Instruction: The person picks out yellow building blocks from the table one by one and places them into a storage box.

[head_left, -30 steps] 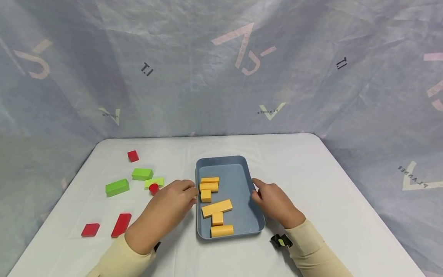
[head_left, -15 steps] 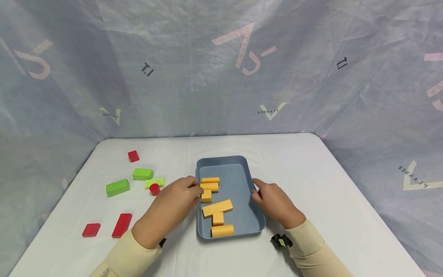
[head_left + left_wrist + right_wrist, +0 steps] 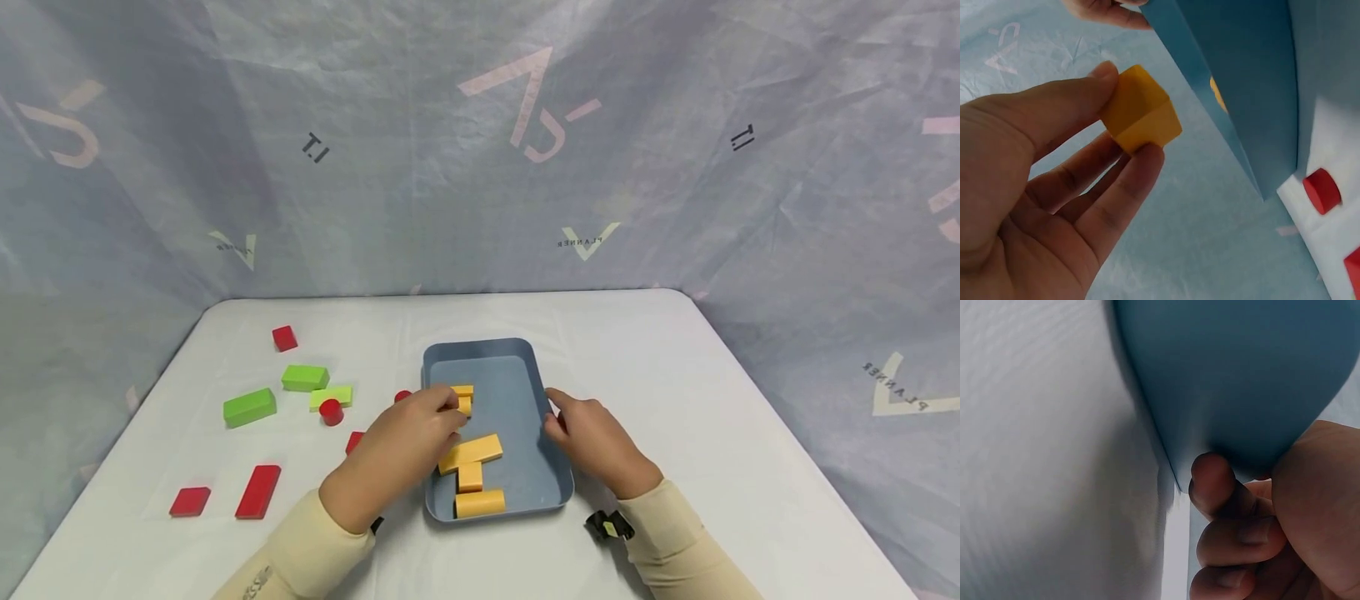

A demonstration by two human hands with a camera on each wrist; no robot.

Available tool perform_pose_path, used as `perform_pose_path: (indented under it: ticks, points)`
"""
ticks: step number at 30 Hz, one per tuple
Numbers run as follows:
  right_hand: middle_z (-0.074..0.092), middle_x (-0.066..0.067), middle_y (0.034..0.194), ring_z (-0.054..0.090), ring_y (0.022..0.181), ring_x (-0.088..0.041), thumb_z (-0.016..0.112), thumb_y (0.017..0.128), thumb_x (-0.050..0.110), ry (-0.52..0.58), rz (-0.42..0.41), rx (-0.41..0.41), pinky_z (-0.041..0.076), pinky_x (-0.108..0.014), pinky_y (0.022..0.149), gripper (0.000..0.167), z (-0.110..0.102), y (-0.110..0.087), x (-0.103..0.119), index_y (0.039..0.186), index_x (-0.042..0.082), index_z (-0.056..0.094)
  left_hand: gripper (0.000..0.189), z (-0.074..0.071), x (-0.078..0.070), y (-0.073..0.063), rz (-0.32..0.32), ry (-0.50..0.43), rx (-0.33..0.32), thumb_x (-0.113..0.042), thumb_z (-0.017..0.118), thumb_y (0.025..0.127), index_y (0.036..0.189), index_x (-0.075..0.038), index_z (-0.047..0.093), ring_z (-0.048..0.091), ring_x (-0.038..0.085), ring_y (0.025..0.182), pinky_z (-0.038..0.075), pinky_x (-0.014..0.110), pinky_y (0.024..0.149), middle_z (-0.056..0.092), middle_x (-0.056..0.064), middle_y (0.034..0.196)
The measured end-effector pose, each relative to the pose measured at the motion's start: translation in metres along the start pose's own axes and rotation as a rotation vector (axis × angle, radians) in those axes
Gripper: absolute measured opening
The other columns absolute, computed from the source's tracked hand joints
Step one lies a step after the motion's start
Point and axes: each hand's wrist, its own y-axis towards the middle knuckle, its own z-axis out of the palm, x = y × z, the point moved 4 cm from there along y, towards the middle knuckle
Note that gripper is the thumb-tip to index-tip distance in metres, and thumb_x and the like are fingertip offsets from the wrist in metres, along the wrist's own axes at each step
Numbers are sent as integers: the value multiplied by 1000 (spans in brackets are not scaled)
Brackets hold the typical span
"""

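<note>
My left hand (image 3: 408, 437) is over the left side of the blue tray (image 3: 510, 417). Between thumb and fingertips it pinches a yellow block (image 3: 1142, 109), which the left wrist view shows near the tray's rim; the hand hides it in the head view. Inside the tray lie several other yellow blocks, among them a long flat block (image 3: 471, 452), a small cube (image 3: 470, 477) and a half-round block (image 3: 480, 503). At the tray's right wall, my right hand (image 3: 596, 437) holds the rim, a fingertip (image 3: 1213, 481) against the outer side and the other fingers curled below.
Left of the tray, green blocks (image 3: 250, 408) and red pieces (image 3: 258, 492) lie scattered on the white table (image 3: 675, 375). A red cylinder (image 3: 332, 412) stands near them, and another red piece (image 3: 402, 396) lies beside the tray. A grey printed curtain (image 3: 412, 167) hangs behind.
My left hand has moved right, from the tray's left wall to over its inside, now covering some yellow blocks. Red pieces beside the tray have come into sight. The right hand stays put.
</note>
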Motion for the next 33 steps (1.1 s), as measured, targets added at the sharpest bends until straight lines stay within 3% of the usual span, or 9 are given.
perform_pose_path:
  ticks: [10, 21, 33]
  points:
    - [49, 7, 55, 42, 48, -7, 56, 103, 24, -4, -1, -7, 37, -25, 48, 49, 1, -1, -1, 147, 4, 55, 11, 14, -6, 7, 14, 35, 65, -8, 79, 89, 100, -12, 80, 65, 15, 89, 60, 24, 78, 65, 4, 103]
    - [49, 7, 56, 42, 48, -7, 56, 103, 25, -1, -4, -3, 37, -25, 48, 49, 1, -1, -1, 148, 5, 55, 19, 24, -13, 11, 3, 51, 198, -6, 81, 88, 107, -10, 79, 64, 16, 93, 60, 26, 83, 65, 5, 106]
    - [49, 7, 56, 42, 48, -6, 56, 103, 25, -9, -7, -11, 37, -25, 48, 49, 1, -2, 0, 148, 5, 55, 22, 32, -12, 11, -10, 44, 214, -11, 82, 89, 111, -12, 78, 63, 16, 96, 60, 27, 85, 66, 3, 108]
